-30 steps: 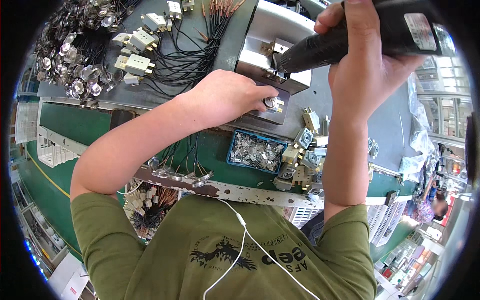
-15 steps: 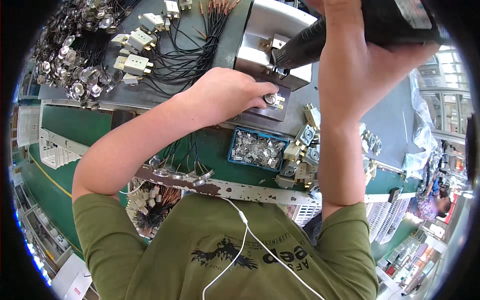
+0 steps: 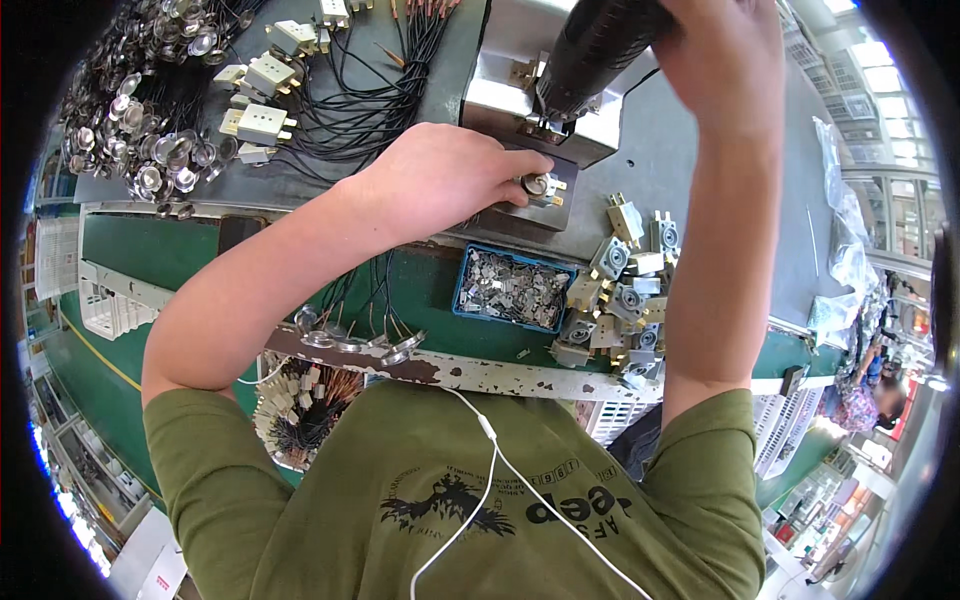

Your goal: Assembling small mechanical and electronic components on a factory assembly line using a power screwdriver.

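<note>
My left hand (image 3: 445, 180) is closed in a pinch on a small pale connector with a round metal disc and brass prongs (image 3: 542, 188). It rests on a dark metal block (image 3: 545, 215) at the front of a bent metal stand (image 3: 600, 130). Above the stand hangs a black power screwdriver (image 3: 597, 50), its tip pointing down just beyond the connector. My right hand (image 3: 725, 60) is closed around the screwdriver's upper part, slightly blurred, and its fingers are partly cut off by the upper edge.
A blue tray of small metal pieces (image 3: 512, 290) sits near the front edge, beside a heap of pale connectors (image 3: 625, 290). Left are bundled black wires (image 3: 395, 110), white connectors (image 3: 265, 125) and many round metal caps (image 3: 150, 130). Far right lies clear plastic film (image 3: 840, 220).
My right hand and forearm have swung right and up, and the screwdriver has turned more upright. My left hand has shifted only slightly, keeping its pinch on the connector.
</note>
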`<state>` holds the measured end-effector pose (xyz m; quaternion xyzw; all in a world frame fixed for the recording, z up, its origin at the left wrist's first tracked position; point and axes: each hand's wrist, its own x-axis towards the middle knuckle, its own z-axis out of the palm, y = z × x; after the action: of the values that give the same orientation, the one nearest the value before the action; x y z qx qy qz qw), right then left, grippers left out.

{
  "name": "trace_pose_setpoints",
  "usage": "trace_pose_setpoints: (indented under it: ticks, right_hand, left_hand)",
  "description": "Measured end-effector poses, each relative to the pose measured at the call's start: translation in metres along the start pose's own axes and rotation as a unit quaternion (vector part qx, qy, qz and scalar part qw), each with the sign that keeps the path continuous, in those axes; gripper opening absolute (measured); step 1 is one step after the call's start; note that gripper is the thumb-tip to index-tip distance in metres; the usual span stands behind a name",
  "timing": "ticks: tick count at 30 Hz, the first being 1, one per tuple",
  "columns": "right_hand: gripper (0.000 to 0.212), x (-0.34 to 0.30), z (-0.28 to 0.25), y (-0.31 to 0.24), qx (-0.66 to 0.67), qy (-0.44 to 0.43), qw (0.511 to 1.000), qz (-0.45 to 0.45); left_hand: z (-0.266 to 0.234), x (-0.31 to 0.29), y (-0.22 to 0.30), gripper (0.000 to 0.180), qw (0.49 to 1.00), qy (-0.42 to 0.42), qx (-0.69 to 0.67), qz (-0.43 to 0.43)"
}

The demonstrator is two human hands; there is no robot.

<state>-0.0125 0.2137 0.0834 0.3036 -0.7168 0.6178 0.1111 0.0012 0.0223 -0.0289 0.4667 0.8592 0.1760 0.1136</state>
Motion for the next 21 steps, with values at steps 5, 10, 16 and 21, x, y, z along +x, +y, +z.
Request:
trace_pose_setpoints:
  ticks: [5,10,16,21]
  right_hand:
    - [0.047,-0.009,0.059,-0.003,-0.102,0.343,0.924,-0.135]
    - [0.049,-0.024,0.056,-0.011,-0.08,0.314,0.938,-0.12]
    - [0.027,-0.061,0.053,-0.04,-0.193,0.365,0.91,0.025]
    - [0.023,-0.072,0.038,-0.013,-0.155,0.336,0.929,-0.003]
  left_hand:
    - [0.006,0.0,-0.001,0.036,1.0,0.019,0.012,0.013]
    - [0.014,-0.005,-0.003,0.034,0.998,0.055,-0.01,0.017]
    - [0.009,0.0,-0.005,0.034,0.998,0.049,-0.006,0.03]
    - [0.005,0.001,-0.004,0.037,1.0,0.02,-0.002,0.011]
